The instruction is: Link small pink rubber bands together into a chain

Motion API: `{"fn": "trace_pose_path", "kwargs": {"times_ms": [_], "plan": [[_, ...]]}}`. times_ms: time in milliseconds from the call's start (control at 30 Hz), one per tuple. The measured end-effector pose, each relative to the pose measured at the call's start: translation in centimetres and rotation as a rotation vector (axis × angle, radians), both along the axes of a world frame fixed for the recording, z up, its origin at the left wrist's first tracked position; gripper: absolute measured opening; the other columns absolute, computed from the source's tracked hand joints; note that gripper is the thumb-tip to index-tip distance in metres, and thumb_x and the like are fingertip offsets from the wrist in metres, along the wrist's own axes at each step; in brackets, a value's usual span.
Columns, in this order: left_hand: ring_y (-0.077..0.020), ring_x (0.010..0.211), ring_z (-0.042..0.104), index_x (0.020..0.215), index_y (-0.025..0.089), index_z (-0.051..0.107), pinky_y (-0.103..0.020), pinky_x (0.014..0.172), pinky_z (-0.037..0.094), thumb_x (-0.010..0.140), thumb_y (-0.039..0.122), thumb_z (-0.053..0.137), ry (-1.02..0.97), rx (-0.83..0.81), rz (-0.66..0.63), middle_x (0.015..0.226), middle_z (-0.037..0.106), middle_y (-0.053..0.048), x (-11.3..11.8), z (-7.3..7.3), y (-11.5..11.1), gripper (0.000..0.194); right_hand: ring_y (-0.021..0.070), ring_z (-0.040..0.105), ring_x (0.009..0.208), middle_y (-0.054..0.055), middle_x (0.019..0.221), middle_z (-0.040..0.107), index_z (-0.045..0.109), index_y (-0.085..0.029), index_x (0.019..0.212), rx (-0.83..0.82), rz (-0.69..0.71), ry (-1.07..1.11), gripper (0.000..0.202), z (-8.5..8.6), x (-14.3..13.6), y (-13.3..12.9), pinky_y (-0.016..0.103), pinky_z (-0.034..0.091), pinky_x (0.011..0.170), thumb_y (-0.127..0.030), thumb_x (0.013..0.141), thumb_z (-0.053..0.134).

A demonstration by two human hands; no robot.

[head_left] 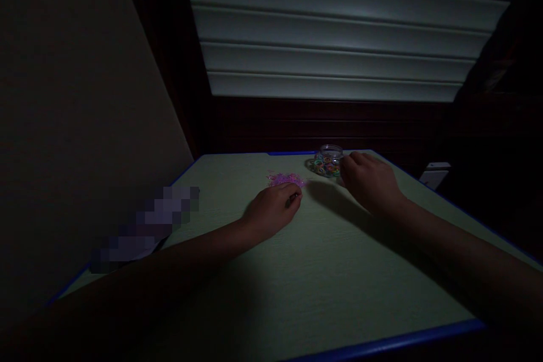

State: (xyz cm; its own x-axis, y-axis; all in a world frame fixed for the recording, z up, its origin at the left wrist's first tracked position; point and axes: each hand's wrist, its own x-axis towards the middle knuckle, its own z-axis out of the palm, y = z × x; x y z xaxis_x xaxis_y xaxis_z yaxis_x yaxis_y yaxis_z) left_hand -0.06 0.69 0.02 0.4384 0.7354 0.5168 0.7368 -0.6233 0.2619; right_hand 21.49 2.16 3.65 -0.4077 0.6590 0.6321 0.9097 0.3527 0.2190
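My left hand rests low over the table, its fingers curled and thumb drawn in. Just beyond it lies a loose pile of small pink and purple rubber bands. Whatever those fingers may hold is too small and dark to make out. Raised over the table on the right, my right hand has its fingers bent together beside a clear jar. Colourful bands partly fill this open-topped jar. The right fingertips face away from me, so anything between them is hidden.
The pale green table has a blue edge. A blurred-out flat object lies along its left side near the wall. A white object stands beyond the right edge. Behind the table is a slatted panel. The room is dim.
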Motion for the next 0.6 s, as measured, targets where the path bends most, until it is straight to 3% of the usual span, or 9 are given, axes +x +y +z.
{"fn": "trace_pose_path", "kwargs": {"times_ms": [133,233,600], "plan": [[-0.0106,0.063,0.050,0.081,0.019,0.054,-0.022,0.057,0.037,0.079,0.020,0.042,-0.009,-0.013,0.011,0.076,0.058,0.001,-0.03,-0.07,0.01,0.013,0.0217,0.052,0.071,0.013,0.079,0.057,0.056,-0.012,0.082,0.014,-0.235,-0.094,0.015,0.67,0.81,0.01,0.029,0.027,0.057,-0.012,0.077,0.042],[-0.0103,0.062,0.050,0.081,0.019,0.055,-0.022,0.057,0.037,0.078,0.020,0.042,-0.007,-0.015,0.009,0.074,0.058,0.001,-0.04,-0.07,-0.01,0.013,0.0207,0.053,0.071,0.011,0.079,0.058,0.056,-0.012,0.081,0.007,-0.319,-0.145,0.016,0.82,0.96,-0.05,0.028,0.026,0.056,-0.010,0.077,0.040],[-0.0100,0.061,0.049,0.080,0.019,0.055,-0.021,0.057,0.036,0.077,0.019,0.043,-0.031,-0.007,0.001,0.072,0.057,0.002,-0.02,-0.05,0.01,0.013,0.0202,0.053,0.070,0.012,0.077,0.058,0.058,-0.012,0.076,-0.011,-0.331,-0.173,0.018,0.58,0.88,0.06,0.029,0.023,0.055,-0.010,0.075,0.040]]}}
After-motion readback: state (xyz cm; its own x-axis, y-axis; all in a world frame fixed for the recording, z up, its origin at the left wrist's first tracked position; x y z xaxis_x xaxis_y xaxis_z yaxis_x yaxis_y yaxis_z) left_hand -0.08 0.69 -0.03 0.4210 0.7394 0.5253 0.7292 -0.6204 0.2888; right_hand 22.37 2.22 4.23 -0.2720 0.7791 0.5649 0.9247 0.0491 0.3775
